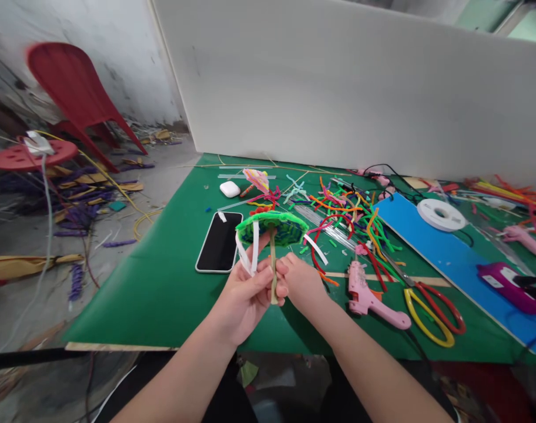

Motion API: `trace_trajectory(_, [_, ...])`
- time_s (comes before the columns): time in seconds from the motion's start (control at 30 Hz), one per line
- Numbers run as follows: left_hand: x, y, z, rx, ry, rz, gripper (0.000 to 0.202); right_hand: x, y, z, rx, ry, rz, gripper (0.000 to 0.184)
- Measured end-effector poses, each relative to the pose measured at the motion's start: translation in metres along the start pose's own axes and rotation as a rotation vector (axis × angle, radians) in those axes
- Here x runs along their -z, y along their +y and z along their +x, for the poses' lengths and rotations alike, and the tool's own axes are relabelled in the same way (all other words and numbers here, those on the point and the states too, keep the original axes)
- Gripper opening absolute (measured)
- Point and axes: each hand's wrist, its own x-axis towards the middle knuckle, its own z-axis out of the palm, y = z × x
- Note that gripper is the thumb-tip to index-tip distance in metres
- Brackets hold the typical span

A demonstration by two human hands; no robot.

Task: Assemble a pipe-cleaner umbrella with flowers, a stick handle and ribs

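A small umbrella (290,228) of green and blue pipe cleaners, on a pale stick handle, is held over the table's front part. My left hand (245,296) is closed around the stick, its thumb and fingers against the left side. From the right, my right hand (300,279) pinches the same stick with thumb and curled fingers. White strips (255,247) hang from the canopy's left edge beside my left hand, and another white strip (316,249) sticks out at the right. A phone (220,242) lies just left of the umbrella.
Right of my hands lie a pink glue gun (364,294) and scissors (432,305) with yellow and red handles. Loose pipe cleaners (338,202) spread behind. A blue board (435,252) carries a white spool (441,215). A white panel (338,88) stands at the table's back.
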Motion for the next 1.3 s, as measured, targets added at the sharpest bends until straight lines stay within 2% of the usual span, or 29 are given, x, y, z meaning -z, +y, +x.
trace_trajectory(0.27, [0.001,0.000,0.001,-0.001,-0.001,0.014,0.061,0.000,0.007,0.000,0.021,-0.019,0.104,0.012])
trace_trajectory(0.53, [0.001,0.000,0.002,0.008,0.030,0.027,0.055,0.007,0.003,-0.003,0.002,0.032,0.113,0.016])
trace_trajectory(0.67, [0.002,-0.001,0.003,-0.004,0.009,0.022,0.048,0.015,0.006,-0.010,-0.058,0.156,0.176,0.019])
trace_trajectory(0.77, [0.002,-0.001,0.003,-0.011,0.014,0.036,0.050,0.025,0.017,-0.013,-0.065,0.248,0.436,0.015])
trace_trajectory(0.83, [0.002,-0.001,0.002,-0.010,0.025,0.046,0.053,0.037,0.024,-0.019,-0.046,0.319,0.620,0.011])
trace_trajectory(0.93, [0.002,-0.002,0.002,0.005,0.034,0.053,0.053,0.065,0.029,-0.036,-0.039,0.471,0.771,0.022])
trace_trajectory(1.03, [0.001,-0.005,0.003,0.030,0.024,0.066,0.050,0.090,0.025,-0.053,0.016,0.546,0.808,0.031])
trace_trajectory(1.1, [0.000,-0.007,0.003,0.037,0.011,0.084,0.047,0.096,0.021,-0.059,0.051,0.557,0.800,0.031])
trace_trajectory(1.3, [-0.001,-0.012,0.003,0.052,-0.006,0.136,0.052,0.089,0.016,-0.049,0.069,0.602,0.723,0.031])
